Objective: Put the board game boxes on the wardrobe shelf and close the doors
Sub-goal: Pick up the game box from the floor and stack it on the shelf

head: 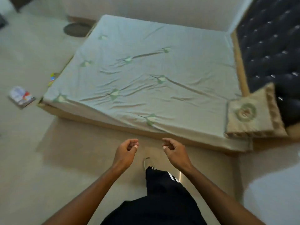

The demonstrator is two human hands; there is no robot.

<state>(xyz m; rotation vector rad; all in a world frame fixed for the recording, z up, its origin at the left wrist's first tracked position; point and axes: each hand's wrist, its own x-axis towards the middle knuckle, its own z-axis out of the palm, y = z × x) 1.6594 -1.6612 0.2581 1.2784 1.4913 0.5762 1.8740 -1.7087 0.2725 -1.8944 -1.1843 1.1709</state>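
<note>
Beige floor point(29, 159), one bed point(146, 75) centre, one box point(21, 96) at left; left hand point(127, 151) and right hand point(174, 151) loosely curled, empty.

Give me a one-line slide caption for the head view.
Empty left hand and right hand hover beside the bed; a board game box lies on the floor.

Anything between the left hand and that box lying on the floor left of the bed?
Nothing visible. Bare floor runs from the empty left hand to the box; the bed corner sits just right of that line. The wardrobe is out of view.
</note>
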